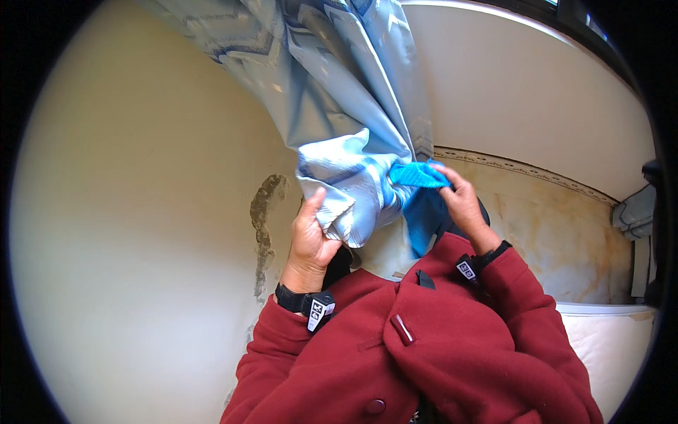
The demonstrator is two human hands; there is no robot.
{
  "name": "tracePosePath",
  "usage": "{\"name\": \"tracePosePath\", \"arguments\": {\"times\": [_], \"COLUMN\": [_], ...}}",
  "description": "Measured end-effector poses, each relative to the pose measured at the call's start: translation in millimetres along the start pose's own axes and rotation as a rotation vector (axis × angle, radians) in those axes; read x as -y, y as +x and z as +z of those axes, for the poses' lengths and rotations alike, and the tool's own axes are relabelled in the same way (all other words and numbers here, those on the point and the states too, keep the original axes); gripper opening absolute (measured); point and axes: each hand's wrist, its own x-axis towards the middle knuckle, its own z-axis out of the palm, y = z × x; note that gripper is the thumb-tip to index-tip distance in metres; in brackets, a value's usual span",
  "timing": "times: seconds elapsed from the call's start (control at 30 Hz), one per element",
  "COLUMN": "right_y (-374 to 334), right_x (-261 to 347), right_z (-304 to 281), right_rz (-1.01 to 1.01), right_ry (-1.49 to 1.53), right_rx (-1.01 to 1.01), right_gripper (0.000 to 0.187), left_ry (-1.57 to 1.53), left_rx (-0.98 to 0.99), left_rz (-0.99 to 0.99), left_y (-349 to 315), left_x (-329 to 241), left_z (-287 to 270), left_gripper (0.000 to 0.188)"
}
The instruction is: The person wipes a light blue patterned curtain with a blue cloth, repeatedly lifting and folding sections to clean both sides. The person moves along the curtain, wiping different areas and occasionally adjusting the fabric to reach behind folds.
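A pale blue-grey curtain (332, 78) with darker zigzag bands hangs down in folds in front of me. Its lower end is bunched up, and my left hand (311, 237) pinches the crumpled edge between thumb and fingers. A bright blue cloth (422, 212) lies against the right side of the bunched part. My right hand (465, 205) grips the upper part of this cloth with bent fingers. Whether the cloth passes behind the curtain is hidden.
A cream wall (141, 212) with a dark, flaking patch (265, 219) stands at my left. Beyond the curtain runs a white wall (522, 99), with a patterned border (522, 169) above marbled tiles (551, 233). A white padded surface (607, 339) shows at the lower right.
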Motion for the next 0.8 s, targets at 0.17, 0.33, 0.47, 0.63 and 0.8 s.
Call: {"name": "tracePosePath", "arguments": {"times": [0.17,0.33,0.47,0.63,0.8], "right_y": [3.7,-7.6,-13.9,-9.5,-16.1], "right_x": [88.7,101.1,80.5,72.0,49.7], "right_z": [16.3,53.5,67.0,74.3,55.4], "right_rz": [-0.548,-0.853,-0.860,-0.480,-0.014], "right_ry": [-0.085,-0.342,-0.289,-0.188,-0.208], "right_rx": [0.254,0.600,0.643,0.797,1.022], "right_gripper": [0.036,0.030,0.030,0.033,0.041], "left_ry": [0.375,0.889,0.659,1.339,1.176], "left_rx": [0.106,0.326,0.254,0.774,0.618], "left_rz": [-0.069,0.055,-0.247,0.550,-0.404], "left_y": [6.7,-15.1,-23.9,-10.2,-24.9], "left_x": [27.4,36.9,45.4,50.6,42.6], "left_z": [-2.3,-12.1,-34.2,-43.0,-26.9], "left_gripper": [0.037,0.041,0.045,0.034,0.027]}}
